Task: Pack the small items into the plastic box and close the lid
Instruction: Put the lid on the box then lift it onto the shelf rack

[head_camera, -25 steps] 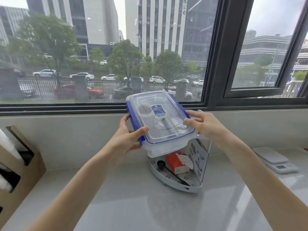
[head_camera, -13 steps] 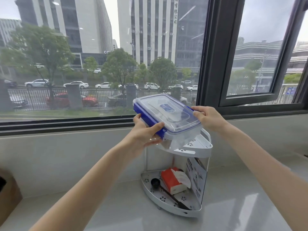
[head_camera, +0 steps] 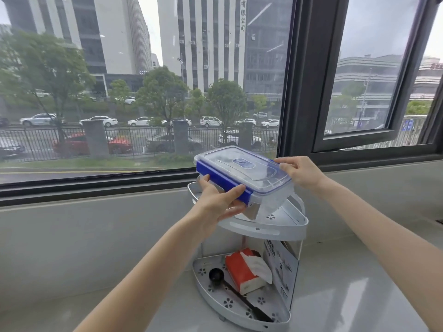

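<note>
Resting partly on the upper tier of the corner shelf (head_camera: pixel 282 227), the plastic box (head_camera: pixel 242 178) is gripped at both ends: left hand (head_camera: pixel 217 203) closed around the blue latch, right hand (head_camera: pixel 300 172) pinching the lid. It is judged light, stiff and smooth, so it is best held by the ends.

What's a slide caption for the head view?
Both hands, left and right, hold lidded plastic box over white two-tier rack.
</note>
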